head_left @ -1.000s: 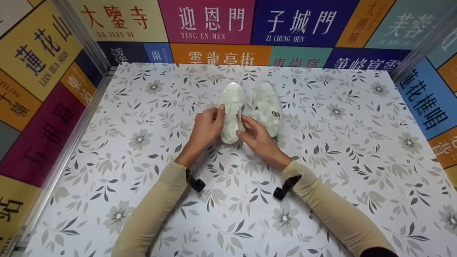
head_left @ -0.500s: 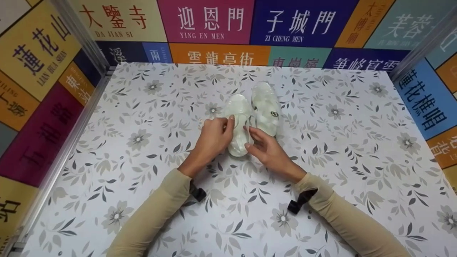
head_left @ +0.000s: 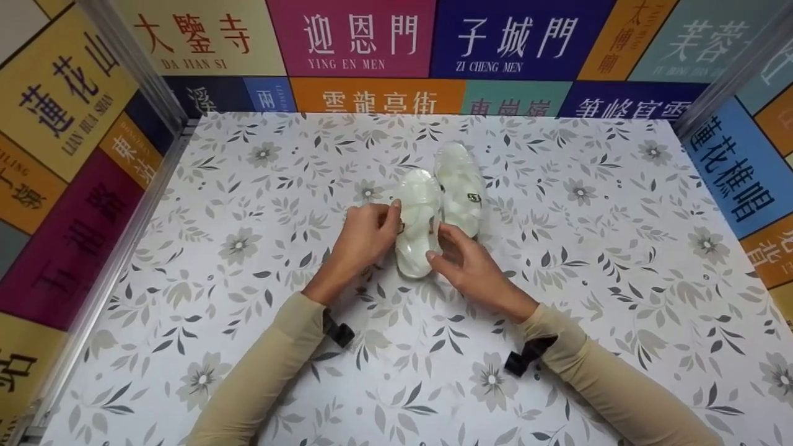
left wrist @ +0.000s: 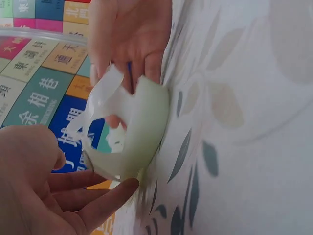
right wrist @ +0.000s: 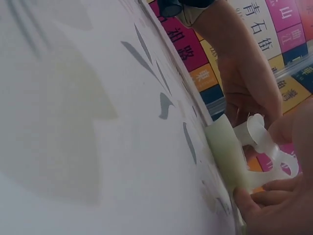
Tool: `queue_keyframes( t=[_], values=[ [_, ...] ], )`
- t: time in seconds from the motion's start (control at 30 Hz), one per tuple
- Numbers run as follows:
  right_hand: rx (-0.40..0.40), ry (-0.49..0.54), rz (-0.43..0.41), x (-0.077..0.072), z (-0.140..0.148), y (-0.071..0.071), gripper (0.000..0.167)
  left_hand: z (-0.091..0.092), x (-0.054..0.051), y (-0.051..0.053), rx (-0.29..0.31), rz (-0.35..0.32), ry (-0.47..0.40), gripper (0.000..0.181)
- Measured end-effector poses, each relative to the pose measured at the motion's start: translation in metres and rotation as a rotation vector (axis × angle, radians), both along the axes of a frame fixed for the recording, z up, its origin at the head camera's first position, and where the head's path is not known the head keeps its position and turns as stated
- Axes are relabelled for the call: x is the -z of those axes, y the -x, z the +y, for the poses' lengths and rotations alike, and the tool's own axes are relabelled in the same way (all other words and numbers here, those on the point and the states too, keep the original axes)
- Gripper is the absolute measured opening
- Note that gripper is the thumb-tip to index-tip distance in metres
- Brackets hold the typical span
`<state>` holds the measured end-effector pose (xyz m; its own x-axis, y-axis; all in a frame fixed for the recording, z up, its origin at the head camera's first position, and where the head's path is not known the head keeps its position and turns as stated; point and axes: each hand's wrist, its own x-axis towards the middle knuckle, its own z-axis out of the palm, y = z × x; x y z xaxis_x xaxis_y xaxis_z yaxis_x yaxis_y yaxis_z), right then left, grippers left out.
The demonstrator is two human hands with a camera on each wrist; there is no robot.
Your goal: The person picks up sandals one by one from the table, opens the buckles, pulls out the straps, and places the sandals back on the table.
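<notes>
A pale green, translucent jelly sandal (head_left: 420,232) stands upright on the table with its heel toward me. At its left side, my left hand (head_left: 365,232) touches the sole with extended fingers; in the left wrist view its thumb stands apart from the strap. My right hand (head_left: 474,263) holds the sandal's right rear side, thumb by the heel and fingers farther forward. Its fingers (right wrist: 269,200) are against the sole in the right wrist view. A matching sandal (head_left: 461,186) sits just behind and to the right, with a small buckle on its right side.
The table has a white cover (head_left: 588,310) printed with grey leaves and flowers. Coloured panels with lettering (head_left: 359,37) rise along its back, left and right sides. Each wrist wears a black strap-mounted camera (head_left: 341,331).
The held sandal has come toward me and slightly right, away from being level with the other one. Both hands moved with it. Its left-side buckle now shows beside my left hand.
</notes>
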<state>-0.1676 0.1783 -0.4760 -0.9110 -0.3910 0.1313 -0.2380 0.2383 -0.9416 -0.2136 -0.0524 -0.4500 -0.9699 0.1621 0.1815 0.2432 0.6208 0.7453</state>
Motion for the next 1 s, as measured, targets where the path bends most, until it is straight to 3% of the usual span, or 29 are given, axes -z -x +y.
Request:
queue_keyframes(
  t=[0.1, 0.23, 0.37, 0.47, 0.6, 0.7, 0.87, 1.0],
  values=[
    [0.056, -0.067, 0.105, -0.008, -0.004, 0.002, 0.065, -0.009, 0.001, 0.007, 0.001, -0.022, -0.024, 0.038],
    [0.112, -0.155, 0.275, -0.019, -0.014, 0.007, 0.066, -0.018, 0.007, 0.016, 0.028, -0.12, -0.078, 0.024],
    [0.094, -0.25, 0.416, -0.026, -0.025, 0.014, 0.056, -0.023, 0.013, 0.02, 0.063, -0.234, -0.146, 0.022],
    [0.06, -0.326, 0.459, -0.027, -0.034, 0.02, 0.05, -0.027, 0.015, 0.022, 0.098, -0.305, -0.204, 0.021],
    [0.072, -0.437, 0.466, -0.025, -0.041, 0.025, 0.045, -0.034, 0.015, 0.025, 0.19, -0.419, -0.297, 0.019],
    [0.093, -0.463, 0.432, -0.021, -0.041, 0.027, 0.038, -0.045, 0.016, 0.029, 0.298, -0.485, -0.319, 0.017],
    [0.095, -0.359, 0.342, -0.012, -0.035, 0.033, 0.029, -0.061, 0.021, 0.034, 0.46, -0.491, -0.332, 0.022],
    [0.079, -0.252, 0.262, -0.007, -0.031, 0.036, 0.027, -0.06, 0.025, 0.035, 0.458, -0.463, -0.344, 0.025]
  ],
)
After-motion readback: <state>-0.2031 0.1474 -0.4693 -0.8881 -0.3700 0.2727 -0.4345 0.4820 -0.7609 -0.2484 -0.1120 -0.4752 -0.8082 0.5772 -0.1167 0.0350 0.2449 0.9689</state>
